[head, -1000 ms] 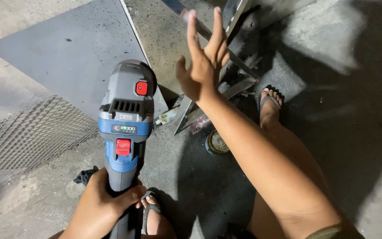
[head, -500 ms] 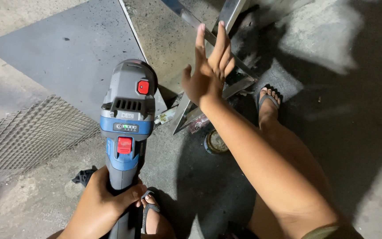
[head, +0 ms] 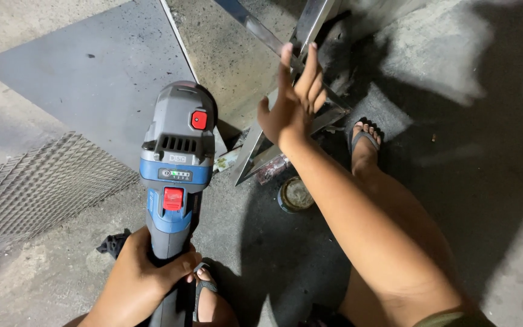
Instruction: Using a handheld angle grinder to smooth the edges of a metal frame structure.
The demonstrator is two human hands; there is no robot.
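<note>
- While the left hand (head: pixel 143 281) is clamping the rear grip at the bottom of the frame, the angle grinder (head: pixel 177 175) is pointing up toward the centre, its grey head hanging over the concrete floor (head: pixel 503 181).
- Left fingers (head: pixel 180 269) are wrapping tight around the blue and grey body just below the red slide switch; that is a full, clenched hold.
- Over at centre frame, the right hand (head: pixel 292 100) is hanging in the air, palm open, fingers (head: pixel 310 69) spread and released, holding nothing, just in front of the shiny angle-iron frame (head: pixel 286 130).
- By the look of it, the grinder is going to feel heavy and front-weighted, stiff and hard-shelled, so the narrow rear grip looks like the place to hold, with a second hand on the grey gear housing near the red button.
- At lower left of the frame, expanded metal mesh (head: pixel 37 188) is lying flat; above it, a dark steel sheet (head: pixel 98 79) is covering the upper left.
- Near the middle, a small round tin (head: pixel 296 195) is sitting on the floor beside the frame's corner.
- Right of the frame, a foot in a sandal (head: pixel 364 142) is planting itself close to the metalwork.
</note>
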